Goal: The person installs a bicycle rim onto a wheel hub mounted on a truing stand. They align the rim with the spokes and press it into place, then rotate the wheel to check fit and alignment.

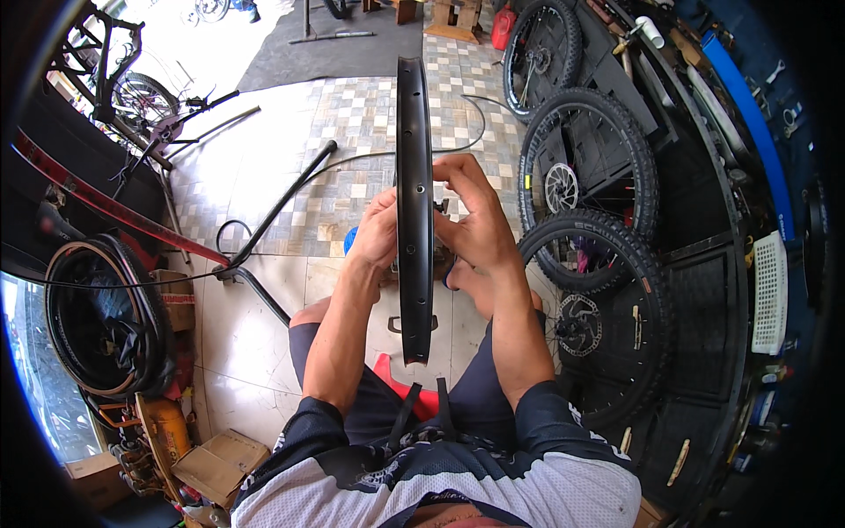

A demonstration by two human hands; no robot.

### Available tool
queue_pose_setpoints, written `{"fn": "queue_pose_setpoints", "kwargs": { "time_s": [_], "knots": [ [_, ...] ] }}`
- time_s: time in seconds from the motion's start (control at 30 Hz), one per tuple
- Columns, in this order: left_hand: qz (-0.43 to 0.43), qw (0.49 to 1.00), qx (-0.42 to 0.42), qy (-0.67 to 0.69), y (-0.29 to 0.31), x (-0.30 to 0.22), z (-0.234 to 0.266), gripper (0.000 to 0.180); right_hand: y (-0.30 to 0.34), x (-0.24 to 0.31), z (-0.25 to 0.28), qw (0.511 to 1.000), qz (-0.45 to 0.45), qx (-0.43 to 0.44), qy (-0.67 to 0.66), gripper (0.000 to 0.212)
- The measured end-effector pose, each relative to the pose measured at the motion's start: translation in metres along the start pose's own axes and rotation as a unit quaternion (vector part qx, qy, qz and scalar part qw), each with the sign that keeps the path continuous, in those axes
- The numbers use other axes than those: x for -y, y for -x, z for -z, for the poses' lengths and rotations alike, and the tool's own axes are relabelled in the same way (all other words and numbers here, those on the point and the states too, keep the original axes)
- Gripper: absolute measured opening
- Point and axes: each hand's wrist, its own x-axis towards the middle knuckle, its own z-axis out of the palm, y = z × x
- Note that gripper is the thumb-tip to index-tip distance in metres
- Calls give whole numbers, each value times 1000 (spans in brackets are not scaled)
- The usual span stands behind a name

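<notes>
Item: one black, hollow-channelled bicycle wheel rim, apparently metal, smooth, with a row of small holes along its channel. Location: held upright and edge-on in front of the person, above the pale tiled floor, between the knees and well apart from the floor's right side, where a black knobby-tyred wheel with a silver disc leans.

Grip condition: the bare left-hand grip is at the rim's left wall, fingers bent in; its fingertips pass out of sight behind the rim, so closure cannot be told. The bare right-hand grip is curled at the right wall, thumb and forefinger apart, their tips close against the rim; whether the remaining fingers enclose anything cannot be told.

Handling assessment: the rim should prove light for its span and stiff as a hoop, though awkward to balance and prone to swing if held at one point. The smooth finish may slip under oily fingers. Its thin edges would likely mark on hard tile. Recommended hold: both side walls, at opposite points, fingers clear of the holes.
</notes>
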Motion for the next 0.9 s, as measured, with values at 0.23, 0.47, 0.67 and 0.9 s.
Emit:
{"fn": "queue_pose_setpoints", "kwargs": {
  "time_s": [0.23,0.47,0.67,0.9],
  "knots": [
    [8,998,-43,-53,-2,-9,-14,22,-2,-8,1,1000,1,19,17,35],
    [18,997,-48,-57,-6,-15,-14,22,-6,-3,1,995,-34,-10,95,35],
    [13,997,-43,-62,-4,-17,-18,23,-9,1,-4,994,-35,-39,92,37],
    [-39,995,-70,-51,7,-20,-17,25,-21,2,-9,994,-64,-49,69,34]
  ]
}}
